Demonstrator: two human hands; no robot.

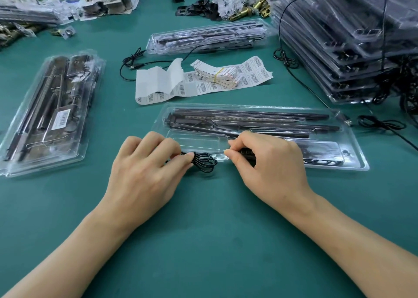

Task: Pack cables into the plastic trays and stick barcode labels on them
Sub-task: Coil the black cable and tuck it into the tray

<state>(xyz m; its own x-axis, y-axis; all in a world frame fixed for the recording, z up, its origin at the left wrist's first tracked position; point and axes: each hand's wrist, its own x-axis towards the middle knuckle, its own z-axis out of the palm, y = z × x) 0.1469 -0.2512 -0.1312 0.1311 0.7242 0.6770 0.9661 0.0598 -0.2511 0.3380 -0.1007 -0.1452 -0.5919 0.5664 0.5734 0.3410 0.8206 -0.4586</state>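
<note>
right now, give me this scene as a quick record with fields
surface: green table
front tray: clear plastic tray, dark rods inside, near compartment empty
left hand: pinches coiled black cable at tray's near rim
right hand: pinches same cable's dark end
labels: white barcode label strip behind that tray
left side: clear pack bearing a barcode label

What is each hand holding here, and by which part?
The left hand pinches the cable by one end of its coil. The right hand grips a black piece, mostly hidden, possibly the cable's plug end.
</note>
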